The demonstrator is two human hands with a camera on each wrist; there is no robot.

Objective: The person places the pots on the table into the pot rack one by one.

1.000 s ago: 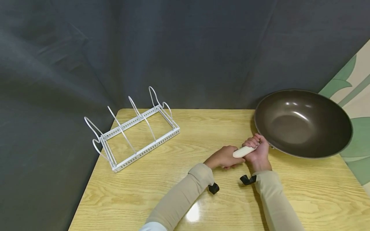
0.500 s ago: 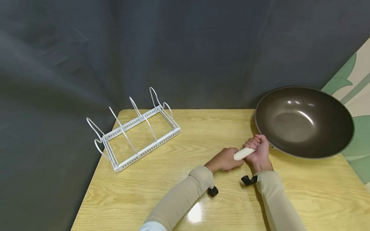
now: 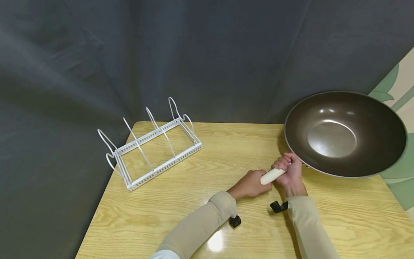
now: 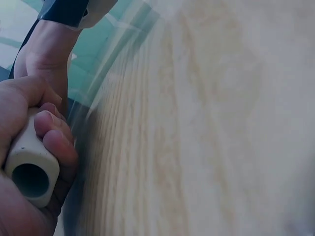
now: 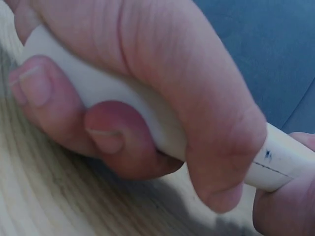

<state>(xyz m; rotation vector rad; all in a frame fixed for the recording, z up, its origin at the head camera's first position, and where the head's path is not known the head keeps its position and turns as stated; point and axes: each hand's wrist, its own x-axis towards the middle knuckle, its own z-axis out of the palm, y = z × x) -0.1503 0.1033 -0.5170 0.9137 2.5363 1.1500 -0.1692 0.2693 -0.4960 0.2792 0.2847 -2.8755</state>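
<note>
A large dark brown wok [image 3: 343, 140] is at the right of the head view, tilted so its inside faces me. Its pale handle [image 3: 271, 176] points toward the lower left. My right hand [image 3: 289, 174] grips the handle near the pan, thumb and fingers curled round it. Lower down, my left hand [image 3: 252, 184] holds the handle's end. In the left wrist view the round hole in the end of the handle [image 4: 32, 157] shows between curled fingers. The right wrist view has the handle [image 5: 123, 93] running through my right fist, with part of the left hand [image 5: 290, 206] beyond.
A white wire rack [image 3: 161, 169] with upright loops stands on the left of the wooden table [image 3: 213, 151]. A dark curtain [image 3: 210, 61] hangs behind the table. At the far right is a wall with green leaf shapes [image 3: 404, 162].
The wok's pan has risen a little at its far rim and tipped more toward me, its right edge shifting right. Both hands keep their hold, slightly lower in view. The rack stays put.
</note>
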